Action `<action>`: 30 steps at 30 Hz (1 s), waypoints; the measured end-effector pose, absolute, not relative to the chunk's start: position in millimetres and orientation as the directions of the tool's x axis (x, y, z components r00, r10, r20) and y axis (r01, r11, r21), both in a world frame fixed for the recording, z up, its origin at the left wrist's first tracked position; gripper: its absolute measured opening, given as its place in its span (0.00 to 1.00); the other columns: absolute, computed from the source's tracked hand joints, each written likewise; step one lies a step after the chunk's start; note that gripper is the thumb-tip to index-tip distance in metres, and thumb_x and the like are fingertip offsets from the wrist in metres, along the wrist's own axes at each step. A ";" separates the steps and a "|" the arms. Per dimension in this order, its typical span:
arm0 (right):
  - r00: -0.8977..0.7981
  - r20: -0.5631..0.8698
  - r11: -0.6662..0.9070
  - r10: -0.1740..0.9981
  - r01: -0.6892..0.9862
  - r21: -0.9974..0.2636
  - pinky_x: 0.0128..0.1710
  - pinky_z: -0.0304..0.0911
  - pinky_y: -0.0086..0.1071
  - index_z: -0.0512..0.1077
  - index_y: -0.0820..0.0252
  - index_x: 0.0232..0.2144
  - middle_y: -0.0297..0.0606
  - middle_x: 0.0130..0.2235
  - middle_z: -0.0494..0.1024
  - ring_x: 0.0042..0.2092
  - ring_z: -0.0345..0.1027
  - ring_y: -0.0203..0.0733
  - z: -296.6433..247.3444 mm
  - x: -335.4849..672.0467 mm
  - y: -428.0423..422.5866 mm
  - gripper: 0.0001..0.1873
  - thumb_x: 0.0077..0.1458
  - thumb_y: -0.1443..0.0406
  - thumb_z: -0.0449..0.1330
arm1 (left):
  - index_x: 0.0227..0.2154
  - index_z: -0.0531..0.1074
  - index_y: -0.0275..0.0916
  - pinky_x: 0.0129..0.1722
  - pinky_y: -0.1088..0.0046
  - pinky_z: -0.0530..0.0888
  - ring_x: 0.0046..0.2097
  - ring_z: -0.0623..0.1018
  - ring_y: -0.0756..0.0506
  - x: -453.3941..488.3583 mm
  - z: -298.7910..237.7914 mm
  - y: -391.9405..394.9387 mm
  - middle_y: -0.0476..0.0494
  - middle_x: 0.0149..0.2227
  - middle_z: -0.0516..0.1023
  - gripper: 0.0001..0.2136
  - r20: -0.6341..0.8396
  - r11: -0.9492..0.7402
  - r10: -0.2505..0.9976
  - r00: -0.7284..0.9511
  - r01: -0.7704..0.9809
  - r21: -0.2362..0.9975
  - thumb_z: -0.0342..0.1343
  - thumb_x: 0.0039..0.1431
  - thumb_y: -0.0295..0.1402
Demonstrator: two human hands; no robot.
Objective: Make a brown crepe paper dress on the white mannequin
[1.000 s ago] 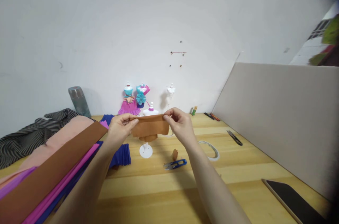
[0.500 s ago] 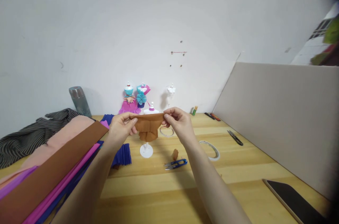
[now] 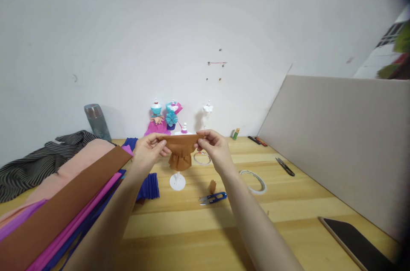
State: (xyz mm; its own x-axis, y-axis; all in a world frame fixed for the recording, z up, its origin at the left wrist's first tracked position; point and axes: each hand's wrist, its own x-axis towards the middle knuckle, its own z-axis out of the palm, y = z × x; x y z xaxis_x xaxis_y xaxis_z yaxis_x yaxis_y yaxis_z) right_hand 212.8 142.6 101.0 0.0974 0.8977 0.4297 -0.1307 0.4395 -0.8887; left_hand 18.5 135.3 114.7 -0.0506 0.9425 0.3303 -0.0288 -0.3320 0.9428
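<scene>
Between my two hands a strip of brown crepe paper (image 3: 182,145) is stretched level across the front of a small white dress form (image 3: 185,128). My left hand (image 3: 150,148) pinches the strip's left end with thumb and fingers. At the other end my right hand (image 3: 212,141) pinches it the same way. Below the strip, a gathered brown skirt (image 3: 180,163) hangs on the form, above its round white base (image 3: 177,182). The strip hides most of the form's body.
Blue-handled thread snips (image 3: 214,198) and a brown scrap (image 3: 212,186) lie right of the base. Coloured paper sheets (image 3: 80,185) fill the left. White tape ring (image 3: 261,185), black snips (image 3: 285,167) and a phone (image 3: 354,241) lie right. Dressed small forms (image 3: 156,119) stand against the wall.
The brown strip sits slightly higher and its lower part looks less folded. My left fingers have shifted a little along its end; my right hand has barely moved.
</scene>
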 end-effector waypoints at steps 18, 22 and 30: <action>0.141 0.414 0.429 0.899 -0.107 -0.897 0.17 0.51 0.25 0.74 0.62 0.27 0.27 0.18 0.69 0.17 0.58 0.29 100.5 214.5 142.8 0.08 0.41 0.64 0.64 | 0.30 0.75 0.33 0.16 0.81 0.55 0.15 0.59 0.57 12.9 119.1 133.0 0.56 0.15 0.65 0.12 0.261 -0.261 0.965 0.022 -0.014 0.965 0.63 0.40 0.32; 0.149 0.412 0.425 0.899 -0.066 -0.903 0.16 0.49 0.26 0.74 0.61 0.26 0.27 0.18 0.68 0.17 0.53 0.28 103.9 217.7 140.9 0.08 0.40 0.63 0.63 | 0.29 0.75 0.33 0.15 0.80 0.53 0.16 0.57 0.58 11.0 121.1 131.1 0.55 0.16 0.66 0.13 0.220 -0.219 0.974 0.056 -0.030 0.975 0.64 0.39 0.33; 0.138 0.439 0.442 0.888 0.008 -0.897 0.17 0.52 0.26 0.74 0.61 0.25 0.30 0.20 0.70 0.20 0.57 0.31 108.2 220.6 137.2 0.07 0.40 0.63 0.62 | 0.28 0.75 0.33 0.15 0.81 0.52 0.15 0.57 0.58 9.9 121.1 130.6 0.57 0.13 0.64 0.11 0.209 -0.208 0.975 0.073 -0.019 0.978 0.64 0.39 0.33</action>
State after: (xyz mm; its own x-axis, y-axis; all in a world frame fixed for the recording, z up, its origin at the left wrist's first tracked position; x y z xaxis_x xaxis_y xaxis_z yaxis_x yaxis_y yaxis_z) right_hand 220.6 137.2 108.2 0.1382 0.8879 0.4388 0.0080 0.4421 -0.8969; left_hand 9.9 130.6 121.1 0.0726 0.9751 0.2093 -0.0193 -0.2085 0.9778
